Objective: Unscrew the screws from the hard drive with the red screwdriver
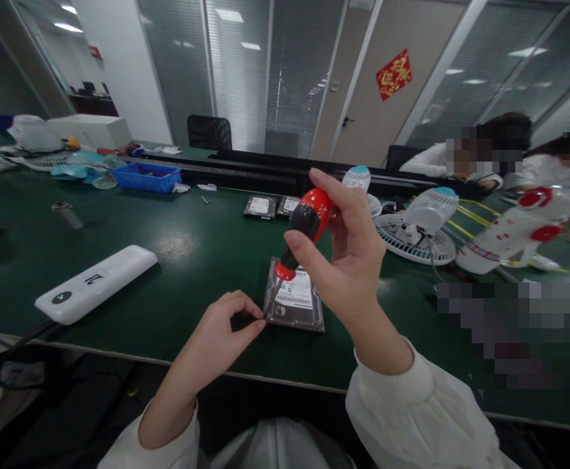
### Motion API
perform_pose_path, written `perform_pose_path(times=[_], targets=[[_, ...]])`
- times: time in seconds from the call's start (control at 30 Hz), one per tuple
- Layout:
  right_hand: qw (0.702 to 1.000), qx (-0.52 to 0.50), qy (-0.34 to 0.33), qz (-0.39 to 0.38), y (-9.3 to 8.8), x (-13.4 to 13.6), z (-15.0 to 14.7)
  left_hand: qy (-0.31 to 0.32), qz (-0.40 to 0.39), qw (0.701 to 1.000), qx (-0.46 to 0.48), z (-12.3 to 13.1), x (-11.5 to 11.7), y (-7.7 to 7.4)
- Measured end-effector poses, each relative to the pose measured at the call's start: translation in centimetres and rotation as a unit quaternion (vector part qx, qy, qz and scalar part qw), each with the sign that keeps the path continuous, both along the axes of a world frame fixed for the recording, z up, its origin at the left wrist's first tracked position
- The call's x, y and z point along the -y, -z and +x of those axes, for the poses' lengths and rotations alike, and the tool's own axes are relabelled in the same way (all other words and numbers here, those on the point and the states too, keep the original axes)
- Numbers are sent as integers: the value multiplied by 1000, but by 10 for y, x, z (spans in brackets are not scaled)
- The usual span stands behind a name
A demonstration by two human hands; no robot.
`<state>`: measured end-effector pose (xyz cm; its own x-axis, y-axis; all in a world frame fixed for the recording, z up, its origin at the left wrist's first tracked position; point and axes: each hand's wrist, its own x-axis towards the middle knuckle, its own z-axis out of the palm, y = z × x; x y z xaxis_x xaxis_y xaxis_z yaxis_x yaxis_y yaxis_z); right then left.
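My right hand grips the red and black handle of a screwdriver, thumb on the near side and fingers at the top. The screwdriver slants down to the left, and its tip meets the near left corner of a hard drive. That drive lies flat on the green table, its white label facing up. At the same corner, the thumb and forefinger of my left hand are pinched together right by the tip. Whatever is between those fingertips is too small to make out.
Two more hard drives lie farther back. A white power bank-like device rests at left, near a small metal cylinder. Behind are a blue basket and black rails. White fans and a white bottle stand right, near co-workers.
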<state>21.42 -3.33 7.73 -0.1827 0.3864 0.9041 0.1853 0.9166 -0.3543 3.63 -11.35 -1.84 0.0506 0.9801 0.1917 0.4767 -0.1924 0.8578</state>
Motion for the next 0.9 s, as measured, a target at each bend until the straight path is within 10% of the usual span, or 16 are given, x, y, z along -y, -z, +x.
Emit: perform_pose_path(times=[0.9], targets=[[1000,2,-10,1,1,-3,2,-4,4,1000,3,0,1,0]])
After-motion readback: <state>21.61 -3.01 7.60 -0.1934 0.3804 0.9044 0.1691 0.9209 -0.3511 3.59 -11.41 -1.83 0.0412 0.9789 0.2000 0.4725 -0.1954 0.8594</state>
